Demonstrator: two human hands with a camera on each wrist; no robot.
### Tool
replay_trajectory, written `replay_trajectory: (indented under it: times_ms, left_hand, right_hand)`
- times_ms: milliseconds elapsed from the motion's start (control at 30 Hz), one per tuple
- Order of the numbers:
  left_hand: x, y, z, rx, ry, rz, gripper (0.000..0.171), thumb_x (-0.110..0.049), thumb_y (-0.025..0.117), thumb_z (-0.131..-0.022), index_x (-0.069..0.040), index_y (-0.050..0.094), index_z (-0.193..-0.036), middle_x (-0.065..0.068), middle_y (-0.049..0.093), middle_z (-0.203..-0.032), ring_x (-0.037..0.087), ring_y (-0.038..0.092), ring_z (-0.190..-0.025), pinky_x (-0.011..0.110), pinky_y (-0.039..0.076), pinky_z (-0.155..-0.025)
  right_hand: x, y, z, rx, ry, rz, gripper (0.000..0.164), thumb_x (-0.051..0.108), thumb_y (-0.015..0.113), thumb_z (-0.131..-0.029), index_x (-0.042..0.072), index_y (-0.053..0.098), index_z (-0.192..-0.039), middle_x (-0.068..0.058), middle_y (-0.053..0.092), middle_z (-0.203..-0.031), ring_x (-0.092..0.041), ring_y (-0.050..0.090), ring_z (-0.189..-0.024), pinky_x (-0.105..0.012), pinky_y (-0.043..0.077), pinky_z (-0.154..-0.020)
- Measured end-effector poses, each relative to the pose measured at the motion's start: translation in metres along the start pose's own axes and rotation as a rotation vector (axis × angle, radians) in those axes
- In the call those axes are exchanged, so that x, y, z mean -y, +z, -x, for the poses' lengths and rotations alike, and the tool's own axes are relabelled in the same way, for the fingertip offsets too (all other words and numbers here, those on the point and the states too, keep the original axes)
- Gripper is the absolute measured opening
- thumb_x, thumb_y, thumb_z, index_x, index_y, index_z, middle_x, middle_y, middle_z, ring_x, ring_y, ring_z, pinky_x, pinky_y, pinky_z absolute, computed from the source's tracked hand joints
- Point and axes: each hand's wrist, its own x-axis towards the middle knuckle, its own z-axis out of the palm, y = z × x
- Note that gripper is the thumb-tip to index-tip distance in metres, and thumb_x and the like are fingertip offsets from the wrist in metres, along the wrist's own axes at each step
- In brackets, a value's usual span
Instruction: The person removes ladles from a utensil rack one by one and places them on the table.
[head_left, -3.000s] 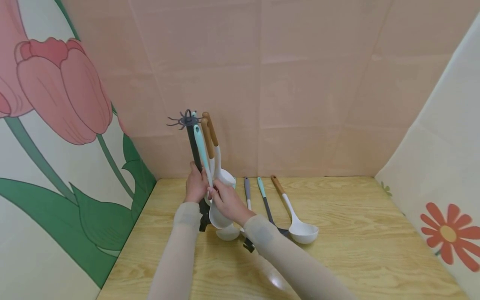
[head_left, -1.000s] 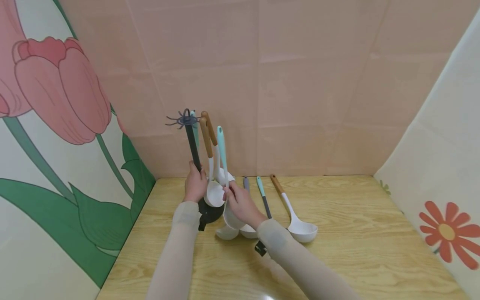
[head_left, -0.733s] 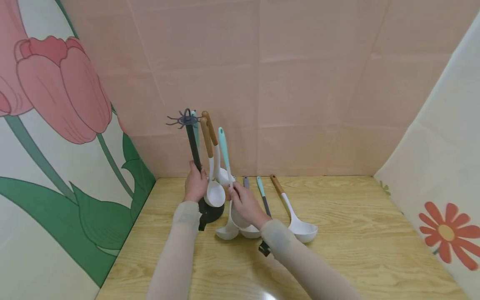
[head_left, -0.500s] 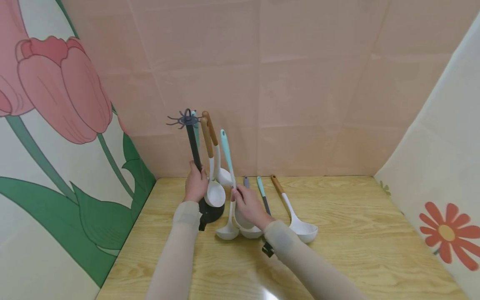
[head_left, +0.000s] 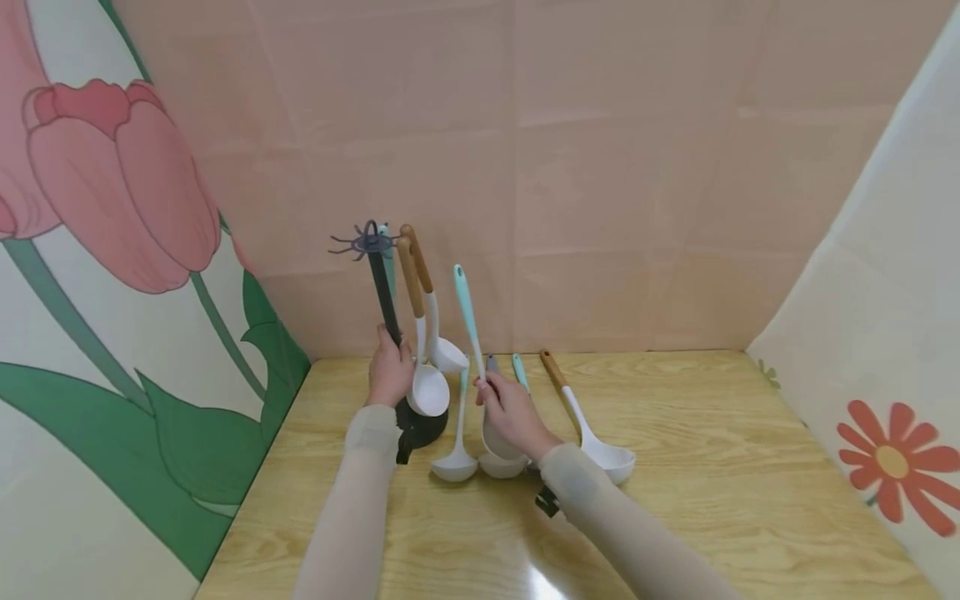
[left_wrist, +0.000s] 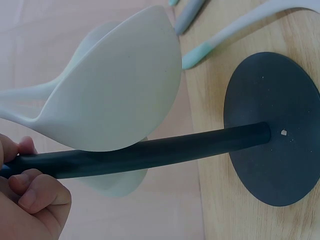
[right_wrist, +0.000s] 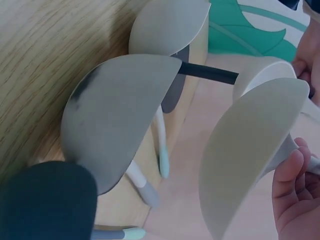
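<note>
My left hand [head_left: 390, 371] grips the black post of a utensil stand [head_left: 382, 296], whose hooked top rises above it. The stand's round base [left_wrist: 272, 130] rests on the table. Two white ladles with brown handles [head_left: 429, 390] hang on it, and a mint handle [head_left: 389, 265] shows behind the post. To the right of the stand, my right hand [head_left: 516, 414] pinches the white neck of a mint-handled ladle [head_left: 465, 304], held upright above the table. In the right wrist view the held ladle's white bowl [right_wrist: 250, 155] hangs below the fingers.
On the wood table [head_left: 712, 517] lie a white mint-handled ladle [head_left: 455, 467], a grey-handled white one [head_left: 502, 467], a dark mint-handled utensil [right_wrist: 50, 200] and a brown-handled white ladle [head_left: 609, 461]. A pink backdrop [head_left: 637, 183] stands behind.
The mint-handled ladle, first beside the stand's post, has moved right and slightly down in my right hand, away from the stand. My left hand has stayed on the post.
</note>
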Motion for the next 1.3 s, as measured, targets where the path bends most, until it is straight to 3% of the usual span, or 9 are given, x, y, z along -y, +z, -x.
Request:
replay_trajectory:
  times_ms: [367, 600, 867, 1100, 1300]
  left_hand:
    - [0.001, 0.0, 0.001, -0.007, 0.006, 0.003, 0.03, -0.021, 0.04, -0.107, -0.004, 0.037, -0.132, 0.019, 0.063, -0.098, 0.041, 0.063, -0.089, 0.055, 0.047, -0.082]
    - [0.002, 0.0, 0.0, -0.012, 0.019, -0.012, 0.03, -0.019, 0.039, -0.107, -0.004, 0.036, -0.133, 0.018, 0.063, -0.096, 0.041, 0.063, -0.087, 0.055, 0.047, -0.081]
    - [0.0, -0.001, 0.001, -0.012, 0.023, -0.021, 0.031, -0.015, 0.04, -0.106, -0.004, 0.034, -0.134, 0.018, 0.063, -0.097, 0.041, 0.063, -0.09, 0.055, 0.047, -0.083]
    - [0.0, -0.001, 0.001, -0.004, 0.021, -0.02, 0.031, -0.016, 0.04, -0.106, -0.004, 0.034, -0.134, 0.018, 0.063, -0.098, 0.04, 0.063, -0.09, 0.054, 0.047, -0.083]
    - [-0.001, -0.001, 0.001, 0.006, 0.007, -0.024, 0.031, -0.018, 0.038, -0.107, -0.004, 0.033, -0.134, 0.018, 0.063, -0.098, 0.041, 0.063, -0.091, 0.054, 0.047, -0.084]
  right_hand:
    - [-0.01, -0.01, 0.004, -0.013, 0.068, 0.0, 0.022, 0.019, 0.047, -0.107, 0.009, 0.065, -0.098, -0.002, 0.065, -0.08, -0.014, 0.057, -0.072, -0.032, 0.049, -0.068]
    - [-0.017, -0.019, 0.004, -0.042, 0.034, 0.015, 0.023, 0.017, 0.048, -0.106, 0.012, 0.062, -0.088, 0.0, 0.062, -0.077, -0.014, 0.052, -0.067, -0.031, 0.045, -0.064]
    - [-0.023, -0.03, 0.007, -0.055, 0.026, 0.042, 0.019, 0.011, 0.049, -0.105, 0.001, 0.065, -0.101, -0.006, 0.068, -0.08, -0.014, 0.06, -0.071, -0.033, 0.051, -0.069]
    - [-0.029, -0.04, 0.009, -0.067, 0.042, 0.087, 0.017, 0.013, 0.051, -0.105, 0.006, 0.065, -0.098, 0.002, 0.065, -0.076, -0.009, 0.054, -0.063, -0.029, 0.047, -0.061]
    - [-0.037, -0.048, 0.009, -0.052, 0.088, 0.094, 0.02, 0.015, 0.05, -0.105, 0.005, 0.066, -0.099, -0.001, 0.065, -0.075, -0.011, 0.049, -0.055, -0.029, 0.044, -0.055]
